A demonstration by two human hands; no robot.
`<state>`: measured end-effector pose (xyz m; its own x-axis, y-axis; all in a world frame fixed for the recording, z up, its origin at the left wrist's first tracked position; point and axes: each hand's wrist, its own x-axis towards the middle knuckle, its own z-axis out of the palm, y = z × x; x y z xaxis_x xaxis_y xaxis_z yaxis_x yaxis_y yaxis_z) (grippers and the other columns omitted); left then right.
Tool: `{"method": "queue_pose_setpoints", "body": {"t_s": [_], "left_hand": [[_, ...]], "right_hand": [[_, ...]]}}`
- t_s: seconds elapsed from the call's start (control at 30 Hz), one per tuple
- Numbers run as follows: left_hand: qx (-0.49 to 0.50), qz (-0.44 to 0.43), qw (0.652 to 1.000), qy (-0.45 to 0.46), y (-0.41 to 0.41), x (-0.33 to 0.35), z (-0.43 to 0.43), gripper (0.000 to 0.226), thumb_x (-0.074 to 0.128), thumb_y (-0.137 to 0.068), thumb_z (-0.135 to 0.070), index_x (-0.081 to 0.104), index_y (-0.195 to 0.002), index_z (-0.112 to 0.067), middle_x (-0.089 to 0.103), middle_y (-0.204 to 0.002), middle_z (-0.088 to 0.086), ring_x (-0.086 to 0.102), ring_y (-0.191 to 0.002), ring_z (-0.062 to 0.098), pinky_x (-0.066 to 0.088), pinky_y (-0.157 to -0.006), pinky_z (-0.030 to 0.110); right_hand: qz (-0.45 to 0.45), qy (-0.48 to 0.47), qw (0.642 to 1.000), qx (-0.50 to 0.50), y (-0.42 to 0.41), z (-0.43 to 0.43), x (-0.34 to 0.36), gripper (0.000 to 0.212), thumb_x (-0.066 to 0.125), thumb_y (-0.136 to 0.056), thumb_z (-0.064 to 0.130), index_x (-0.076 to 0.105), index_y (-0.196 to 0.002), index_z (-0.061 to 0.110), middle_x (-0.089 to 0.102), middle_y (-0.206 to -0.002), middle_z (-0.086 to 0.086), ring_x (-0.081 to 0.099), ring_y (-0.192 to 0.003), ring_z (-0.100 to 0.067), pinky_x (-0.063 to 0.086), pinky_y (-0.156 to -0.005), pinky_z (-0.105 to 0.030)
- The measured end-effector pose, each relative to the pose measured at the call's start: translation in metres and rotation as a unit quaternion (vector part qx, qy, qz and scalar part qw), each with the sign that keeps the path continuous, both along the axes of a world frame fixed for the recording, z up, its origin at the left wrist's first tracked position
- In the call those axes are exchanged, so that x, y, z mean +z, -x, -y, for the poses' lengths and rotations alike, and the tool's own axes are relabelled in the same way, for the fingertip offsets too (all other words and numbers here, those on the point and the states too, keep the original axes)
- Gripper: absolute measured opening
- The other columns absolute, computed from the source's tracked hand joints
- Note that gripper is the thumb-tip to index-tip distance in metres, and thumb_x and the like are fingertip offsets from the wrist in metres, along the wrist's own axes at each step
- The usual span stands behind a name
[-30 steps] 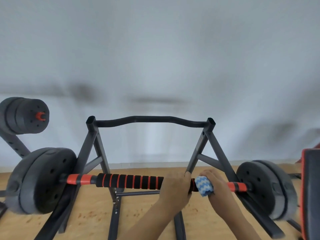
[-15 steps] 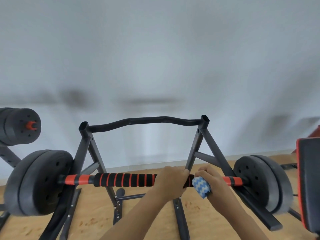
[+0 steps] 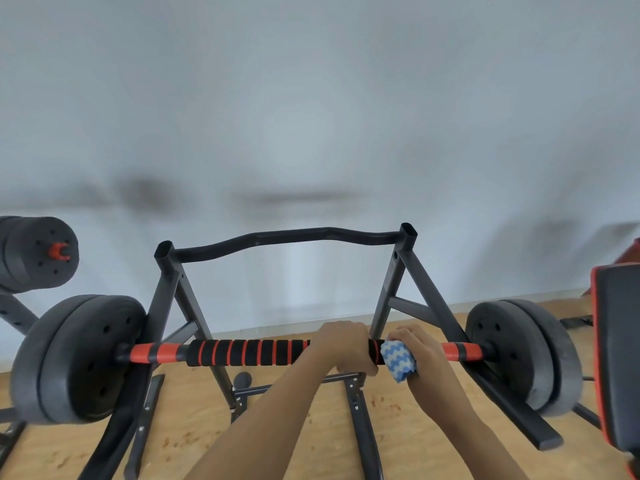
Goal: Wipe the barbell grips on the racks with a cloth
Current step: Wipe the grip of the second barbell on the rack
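From the head camera, the barbell (image 3: 242, 352) lay across the rack (image 3: 391, 289). The left hand (image 3: 346, 344) clenched its striped foam grip, steadying it. The right hand (image 3: 420, 351) held a blue-and-white cloth (image 3: 398, 360) wrapped against the grip's right end. Wiping was under way; next, the cloth probably needed sliding leftward, once the left hand made room.

Far left, on a separate stand: stacked black weight plates (image 3: 36, 252) with an orange collar at the centre. At the right edge: a black padded bench (image 3: 618, 358) trimmed in red. Underfoot: light wooden floor (image 3: 294, 414) flecked with reddish marks. Behind: plain pale wall (image 3: 311, 116) with a white skirting strip at its base.
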<state>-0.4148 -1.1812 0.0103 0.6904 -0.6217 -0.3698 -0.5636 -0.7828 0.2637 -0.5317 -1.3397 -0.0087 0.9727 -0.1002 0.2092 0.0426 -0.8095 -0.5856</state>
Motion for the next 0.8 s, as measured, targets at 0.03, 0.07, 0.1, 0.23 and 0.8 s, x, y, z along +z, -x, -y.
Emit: {"method": "queue_pose_setpoints", "body": {"t_s": [0.03,0.07,0.1,0.23,0.8], "left_hand": [[-0.002,-0.038,0.999,0.001,-0.003,0.004,0.000,0.034,0.075,-0.083,-0.051,0.060,-0.081,-0.020,0.065,-0.065,-0.003,0.064,-0.059,0.016,0.061,-0.074,0.034],[-0.004,-0.056,0.998,0.006,-0.005,0.007,-0.001,0.034,0.076,-0.083,-0.049,0.061,-0.082,-0.019,0.066,-0.065,-0.002,0.064,-0.057,0.015,0.061,-0.075,0.035],[-0.004,-0.052,0.999,0.013,-0.005,0.007,-0.002,0.034,0.077,-0.083,-0.049,0.061,-0.084,-0.019,0.066,-0.065,-0.003,0.063,-0.057,0.015,0.062,-0.076,0.036],[0.000,0.165,0.984,0.061,0.019,-0.014,-0.002,0.033,0.074,-0.083,-0.054,0.060,-0.086,-0.024,0.062,-0.070,-0.006,0.062,-0.064,0.016,0.057,-0.067,0.032],[0.045,0.115,0.992,-0.002,0.010,-0.013,0.010,0.036,0.069,-0.084,-0.057,0.059,-0.088,-0.023,0.062,-0.074,-0.005,0.058,-0.063,0.016,0.056,-0.068,0.030]], "right_hand": [[-0.004,-0.001,1.000,0.004,-0.001,0.000,0.000,0.050,0.071,-0.078,-0.006,0.061,-0.113,0.029,0.056,-0.114,0.015,0.057,-0.105,-0.008,0.053,-0.084,-0.023],[-0.009,0.002,1.000,0.007,0.000,0.001,0.002,0.046,0.072,-0.079,-0.003,0.062,-0.114,0.027,0.057,-0.114,0.013,0.058,-0.104,-0.008,0.052,-0.084,-0.021],[-0.009,0.004,1.000,0.006,-0.002,0.000,0.003,0.041,0.073,-0.082,0.000,0.064,-0.115,0.023,0.059,-0.114,0.010,0.059,-0.102,-0.008,0.050,-0.083,-0.017],[0.017,-0.010,1.000,-0.001,-0.010,-0.002,0.003,0.028,0.067,-0.080,0.006,0.072,-0.107,0.009,0.068,-0.101,-0.001,0.068,-0.088,-0.014,0.048,-0.072,-0.012],[-0.013,0.055,0.998,0.019,-0.012,0.012,0.014,0.057,0.067,-0.077,-0.014,0.071,-0.113,0.030,0.063,-0.104,0.008,0.061,-0.098,-0.019,0.053,-0.087,-0.041]]}}
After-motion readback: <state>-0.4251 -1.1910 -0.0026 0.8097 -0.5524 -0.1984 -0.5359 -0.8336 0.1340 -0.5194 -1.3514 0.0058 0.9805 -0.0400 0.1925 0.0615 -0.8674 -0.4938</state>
